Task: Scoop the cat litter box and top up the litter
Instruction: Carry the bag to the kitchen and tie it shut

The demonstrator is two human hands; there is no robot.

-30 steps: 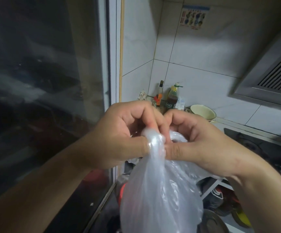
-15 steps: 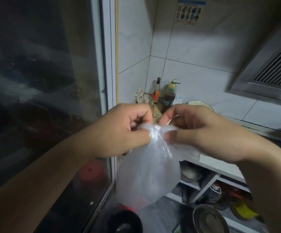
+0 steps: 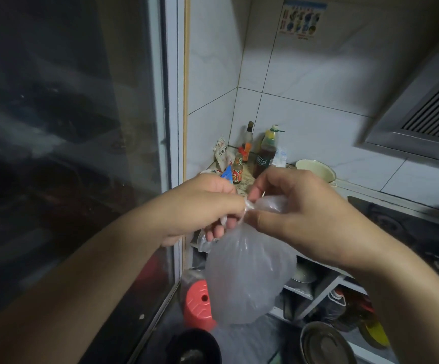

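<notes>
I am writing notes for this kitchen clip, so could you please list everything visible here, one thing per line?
plastic bag: one, translucent white, hanging in the air from both hands, neck gathered
bottles: about three, dark brown and orange, in the counter corner
sachet: one, white with red print, beside the bottles
bowl: one, cream, on the counter behind the right hand
stool: one, red, on the floor below the bag
range hood: one, grey, upper right
glass door: one, dark, left side
left hand: pinches the bag neck
right hand: pinches the bag neck
</notes>
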